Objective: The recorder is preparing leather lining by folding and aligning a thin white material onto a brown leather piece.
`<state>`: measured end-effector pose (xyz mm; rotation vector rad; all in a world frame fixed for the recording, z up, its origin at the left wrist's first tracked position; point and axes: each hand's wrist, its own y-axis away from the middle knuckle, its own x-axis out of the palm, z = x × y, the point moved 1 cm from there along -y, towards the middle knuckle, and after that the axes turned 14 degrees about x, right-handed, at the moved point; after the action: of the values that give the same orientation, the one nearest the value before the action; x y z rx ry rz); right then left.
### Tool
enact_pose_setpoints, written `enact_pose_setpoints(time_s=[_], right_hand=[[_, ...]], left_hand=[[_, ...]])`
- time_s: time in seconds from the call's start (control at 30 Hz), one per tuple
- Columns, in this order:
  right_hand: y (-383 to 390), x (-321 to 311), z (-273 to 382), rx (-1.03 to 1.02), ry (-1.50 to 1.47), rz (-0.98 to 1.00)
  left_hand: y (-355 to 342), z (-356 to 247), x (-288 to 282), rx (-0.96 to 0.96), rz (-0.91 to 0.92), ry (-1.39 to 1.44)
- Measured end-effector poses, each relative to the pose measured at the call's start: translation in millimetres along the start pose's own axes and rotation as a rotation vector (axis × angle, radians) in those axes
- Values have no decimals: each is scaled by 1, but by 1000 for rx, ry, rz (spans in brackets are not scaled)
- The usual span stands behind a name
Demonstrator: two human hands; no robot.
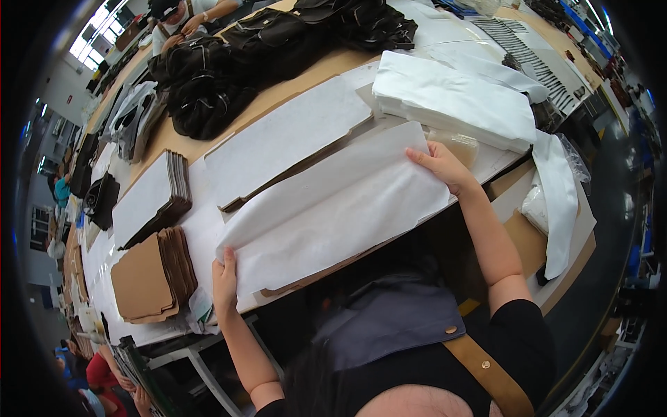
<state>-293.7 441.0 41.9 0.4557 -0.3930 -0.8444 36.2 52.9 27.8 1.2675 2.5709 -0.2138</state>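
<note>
A long white sheet, soft like thin cloth, stretches between my two hands with a slack fold along it. My left hand pinches its left end, thumb on top. At the far right end my right hand grips the edge, thumb on top and the other fingers largely hidden. Under the sheet, at the table's front edge, the rim of a brown cardboard piece shows. Just beyond lies a long stack of white-faced boards with brown edges.
A folded white cloth pile stands at the back right. Brown cardboard pieces and a smaller white-faced stack sit at left. Dark bags cover the far side, where another person works. A white strip hangs off the right.
</note>
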Motion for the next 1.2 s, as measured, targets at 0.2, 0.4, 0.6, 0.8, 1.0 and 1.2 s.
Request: enact_pose_setpoints(time_s=[0.2,0.4,0.6,0.8,1.0,1.2], right_hand=[[-1,-11,-23,80,417,156],[1,-8,-11,62,472,70],[-9,1,-12,-62,422,-36],[1,-3,-14,-177,288,-102],[-3,1,-29,-233,108,33],[-25,-4,-41,-274,171,260]], left_hand=[[13,20,13,-85,190,4],[10,-2,15,-63,155,12],[19,1,-1,39,5,-44],[45,-26,0,104,-53,83],[112,-87,-26,181,-136,104],[167,-70,-3,152,-364,126]])
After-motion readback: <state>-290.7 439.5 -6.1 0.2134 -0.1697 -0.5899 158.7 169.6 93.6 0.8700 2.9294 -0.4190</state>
